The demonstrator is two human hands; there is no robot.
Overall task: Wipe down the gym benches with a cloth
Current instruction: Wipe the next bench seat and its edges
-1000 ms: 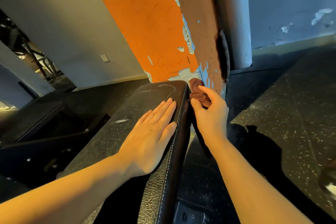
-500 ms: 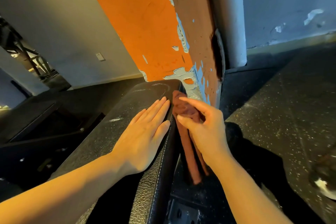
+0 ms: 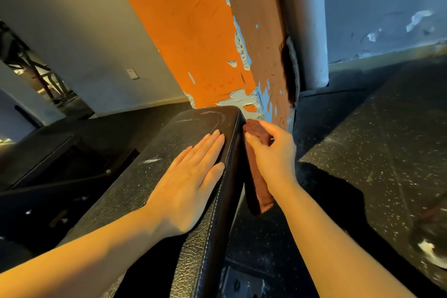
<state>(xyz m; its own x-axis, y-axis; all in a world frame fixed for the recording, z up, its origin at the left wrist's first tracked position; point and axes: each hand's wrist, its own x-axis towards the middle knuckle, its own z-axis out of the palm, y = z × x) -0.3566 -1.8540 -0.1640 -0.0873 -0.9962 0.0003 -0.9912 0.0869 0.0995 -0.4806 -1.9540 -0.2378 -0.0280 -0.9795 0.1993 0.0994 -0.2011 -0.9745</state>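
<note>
Bench (image 3: 169,152) side; cloth (image 3: 258,186) in right hand (image 3: 273,155)

Black textured vinyl bench pad (image 3: 169,152) runs centre, far end near peeling orange pillar (image 3: 193,43). Left hand (image 3: 191,176) flat on pad top, by right edge. Right hand (image 3: 273,155) right of pad, pressing brown cloth (image 3: 258,186) against pad side; cloth tail hangs below hand. Speckled black rubber floor (image 3: 375,152) right.

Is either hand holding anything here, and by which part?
The right hand grips the cloth near its top end; the rest hangs down beside the bench. The left hand lies flat on the bench, holding nothing.
</note>
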